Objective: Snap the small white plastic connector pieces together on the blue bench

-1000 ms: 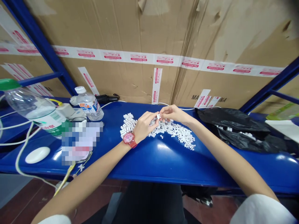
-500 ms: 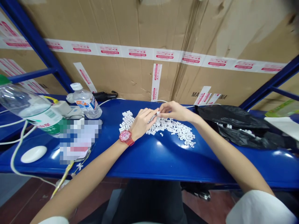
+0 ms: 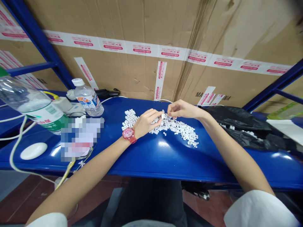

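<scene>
While the left hand point(image 3: 148, 122) curls and the right hand point(image 3: 183, 109) pinches at a tiny white piece point(image 3: 163, 116), a slip could scatter the loose pile point(image 3: 182, 130) at twelve o'clock.

At 8 o'clock a pixelated patch point(image 3: 81, 138) hides whatever lies on the blue bench point(image 3: 161, 157); at 9 o'clock the edge cuts off a water bottle point(image 3: 30, 105); at centre the white pieces point(image 3: 182, 132) are too small to identify
</scene>
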Demonstrator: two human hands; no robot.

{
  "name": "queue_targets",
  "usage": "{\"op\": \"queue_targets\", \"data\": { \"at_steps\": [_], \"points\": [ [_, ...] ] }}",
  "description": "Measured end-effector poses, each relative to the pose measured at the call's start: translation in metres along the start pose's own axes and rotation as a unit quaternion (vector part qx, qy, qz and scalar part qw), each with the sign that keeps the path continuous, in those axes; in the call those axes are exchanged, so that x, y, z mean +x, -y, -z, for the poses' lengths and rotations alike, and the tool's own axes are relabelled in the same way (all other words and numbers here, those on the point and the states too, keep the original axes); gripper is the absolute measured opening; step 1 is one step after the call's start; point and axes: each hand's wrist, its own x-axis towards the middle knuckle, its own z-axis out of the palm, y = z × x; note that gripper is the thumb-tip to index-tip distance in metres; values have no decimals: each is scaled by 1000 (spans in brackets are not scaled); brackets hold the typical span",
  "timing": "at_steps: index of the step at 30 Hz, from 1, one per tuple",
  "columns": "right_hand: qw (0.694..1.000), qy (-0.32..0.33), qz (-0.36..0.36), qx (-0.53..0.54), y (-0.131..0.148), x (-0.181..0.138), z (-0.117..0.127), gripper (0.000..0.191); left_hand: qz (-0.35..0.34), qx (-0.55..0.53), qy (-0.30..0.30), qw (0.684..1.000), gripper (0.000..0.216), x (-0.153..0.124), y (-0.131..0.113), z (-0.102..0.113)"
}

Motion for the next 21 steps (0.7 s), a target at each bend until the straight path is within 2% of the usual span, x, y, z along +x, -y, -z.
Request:
{"op": "queue_targets", "data": {
  "at_steps": [5,9,18,21],
  "points": [
    [1000,-19,-17,13,5,4,-7,24,10,8,-45,999,27,-1,-2,-2],
    [1000,-16,-1,2,5,8,-14,25,2,19,-34,999,22,0,-2,0],
    [999,33,-23,-36,7,2,-9,25,-37,-12,-18,999,24,-2,-2,-1],
    [998,42,-39,-9,9,3,-9,23,-19,-33,-26,999,26,-2,-5,-2]
  ]
}}
